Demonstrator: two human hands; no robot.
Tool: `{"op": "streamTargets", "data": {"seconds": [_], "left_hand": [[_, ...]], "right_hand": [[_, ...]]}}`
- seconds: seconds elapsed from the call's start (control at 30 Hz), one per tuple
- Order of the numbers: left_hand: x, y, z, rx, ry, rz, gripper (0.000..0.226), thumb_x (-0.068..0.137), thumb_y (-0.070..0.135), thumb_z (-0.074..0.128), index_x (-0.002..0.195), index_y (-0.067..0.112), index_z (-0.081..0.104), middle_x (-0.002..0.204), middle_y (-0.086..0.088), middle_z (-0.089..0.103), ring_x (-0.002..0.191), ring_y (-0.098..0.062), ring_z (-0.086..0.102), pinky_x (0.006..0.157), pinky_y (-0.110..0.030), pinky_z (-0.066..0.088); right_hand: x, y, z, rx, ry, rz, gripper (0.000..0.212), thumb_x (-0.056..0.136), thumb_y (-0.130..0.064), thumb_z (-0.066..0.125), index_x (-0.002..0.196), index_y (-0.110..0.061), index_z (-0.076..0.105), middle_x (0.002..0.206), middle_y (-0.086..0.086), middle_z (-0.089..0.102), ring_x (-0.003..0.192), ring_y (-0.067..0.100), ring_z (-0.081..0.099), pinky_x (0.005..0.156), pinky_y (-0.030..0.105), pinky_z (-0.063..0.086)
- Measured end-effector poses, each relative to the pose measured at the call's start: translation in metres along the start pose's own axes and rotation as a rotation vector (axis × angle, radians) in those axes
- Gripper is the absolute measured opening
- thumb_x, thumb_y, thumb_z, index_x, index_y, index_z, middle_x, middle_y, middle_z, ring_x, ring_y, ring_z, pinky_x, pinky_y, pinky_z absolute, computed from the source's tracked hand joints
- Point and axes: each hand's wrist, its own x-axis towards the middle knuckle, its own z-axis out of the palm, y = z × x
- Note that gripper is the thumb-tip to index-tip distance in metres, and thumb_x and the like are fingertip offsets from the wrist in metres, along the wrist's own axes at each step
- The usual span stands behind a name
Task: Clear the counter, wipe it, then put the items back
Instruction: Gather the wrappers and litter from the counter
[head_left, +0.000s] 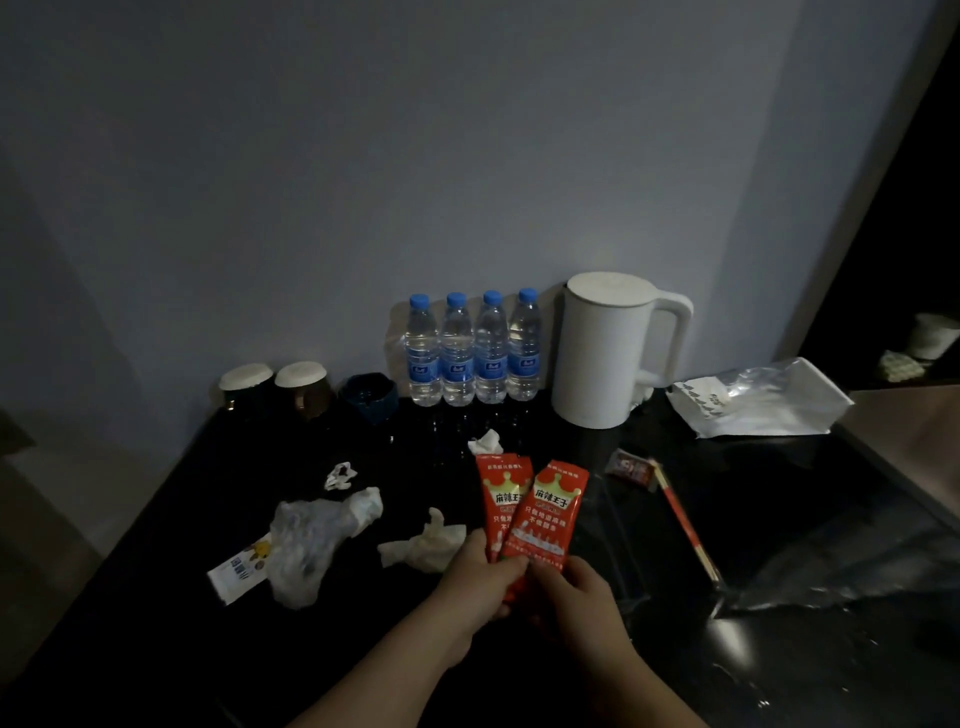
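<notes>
The left hand and right hand pinch the bottom ends of two red packets, fanned just above the counter, probably gathered for clearing. Crumpled tissues lie at nine o'clock of them, and bottles and a kettle stand at twelve.

A glossy black counter carries the clutter around the spot where the left hand and right hand grip two red packets. Beyond the grip, against the wall, stand four water bottles and, right of them, a white kettle. Beyond and left sit two capped cups and a dark blue ashtray. A crumpled tissue lies just left of the grip. Farther left lie a clear plastic bag and, touching it, a white card. Right of the grip lie a small dark wrapper, sleeved chopsticks, a silvery pouch and clear plastic film.
</notes>
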Motion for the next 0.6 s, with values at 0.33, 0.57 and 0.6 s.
{"op": "streamTargets", "data": {"seconds": [0.33,0.57,0.6], "left_hand": [[0.009,0.028,0.088,0.021,0.057,0.034,0.022,0.094,0.019,0.055,0.114,0.023,0.049,0.105,0.003,0.060,0.090,-0.010,0.058,0.064,-0.020,0.045],[0.004,0.035,0.260,0.064,-0.049,-0.002,0.021,0.095,0.016,0.053,0.115,0.021,0.052,0.108,0.000,0.062,0.092,-0.013,0.061,0.064,-0.020,0.046],[0.002,0.035,0.287,0.069,-0.068,-0.015,0.021,0.095,0.017,0.053,0.115,0.022,0.052,0.109,-0.001,0.061,0.094,-0.014,0.061,0.066,-0.020,0.047]], "right_hand": [[0.003,-0.012,-0.098,0.085,0.020,0.053,0.016,0.093,-0.021,0.054,0.107,-0.013,0.058,0.101,0.010,0.067,0.081,0.021,0.067,0.063,0.028,0.051],[-0.026,0.001,-0.260,0.083,0.210,0.009,0.017,0.092,-0.019,0.058,0.098,-0.004,0.060,0.080,0.010,0.065,0.055,0.012,0.056,0.045,0.019,0.042],[-0.032,0.003,-0.286,0.079,0.235,0.010,0.016,0.091,-0.018,0.059,0.096,-0.003,0.060,0.076,0.009,0.064,0.053,0.012,0.055,0.043,0.018,0.040]]}}
